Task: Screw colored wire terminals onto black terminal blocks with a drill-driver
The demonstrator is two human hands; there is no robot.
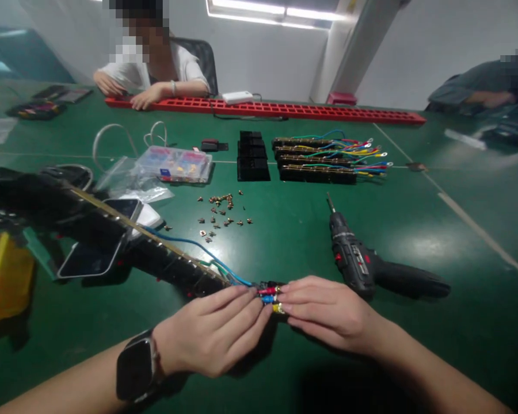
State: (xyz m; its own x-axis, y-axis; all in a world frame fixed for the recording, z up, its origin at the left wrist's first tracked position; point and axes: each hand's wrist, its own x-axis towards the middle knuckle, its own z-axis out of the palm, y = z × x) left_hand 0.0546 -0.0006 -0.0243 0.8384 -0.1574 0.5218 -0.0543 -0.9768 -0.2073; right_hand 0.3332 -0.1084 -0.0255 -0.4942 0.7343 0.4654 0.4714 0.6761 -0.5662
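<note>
A long black strip (155, 256) with a brass-coloured bar along its edge slants from the left down to my hands. My left hand (220, 330), with a watch on the wrist, is closed over the strip's near end and its wires. Past its fingertips show wire terminals with a red sleeve (269, 291), a blue sleeve (267, 299) and a yellow sleeve (278, 308). My right hand (328, 310) has its fingers pressed together at the tips of these terminals. A blue wire (194, 244) arches along the strip. My fingers hide the strip's end.
A power drill (354, 259) lies to the right. Loose brass-coloured screws (222, 201), a compartment box (175, 164), black blocks (252, 156) and wired strips (317, 160) lie beyond. At left are a phone (90, 256) and yellow bin (6, 282). A co-worker (155, 75) sits opposite.
</note>
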